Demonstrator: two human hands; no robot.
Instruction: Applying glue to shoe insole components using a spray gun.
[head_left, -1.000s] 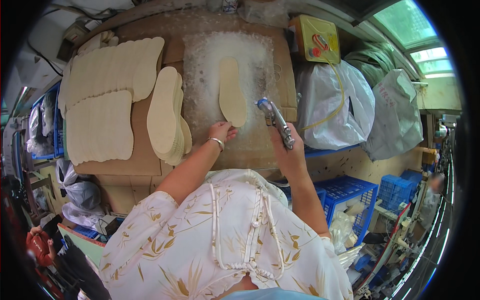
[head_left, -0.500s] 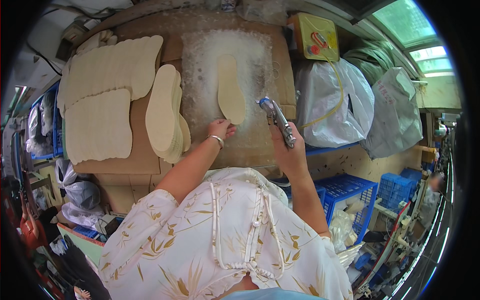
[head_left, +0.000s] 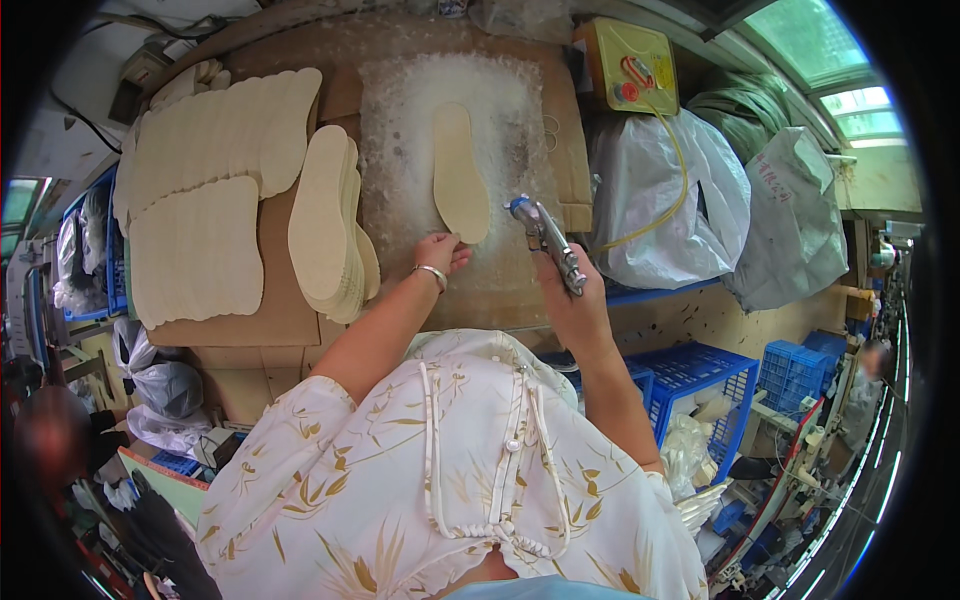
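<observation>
A single cream insole (head_left: 459, 170) lies flat on a brown board crusted with white residue (head_left: 395, 130), its wider end pointing toward me. At that near end my left hand (head_left: 443, 252) is closed, thumb and fingertips pinching the insole's edge; a metal bangle circles the wrist. My right hand (head_left: 577, 300) is wrapped around a metal spray gun (head_left: 552, 245) with a blue front end. The gun's nozzle hangs just right of the insole's near end, apart from it and pointing up and left. Whether a finger presses the trigger is hidden.
Left of the board stands a pile of insoles (head_left: 325, 220); farther left, overlapping rows of insoles (head_left: 200, 240) cover cardboard. A yellow container (head_left: 630, 65) with a yellowish hose (head_left: 675, 200) sits back right. White plastic bags (head_left: 670, 230) and blue crates (head_left: 700, 385) line my right side.
The spray gun in my right hand has shifted slightly left. My left hand stays at the insole's near end. At the far left edge, another person has moved.
</observation>
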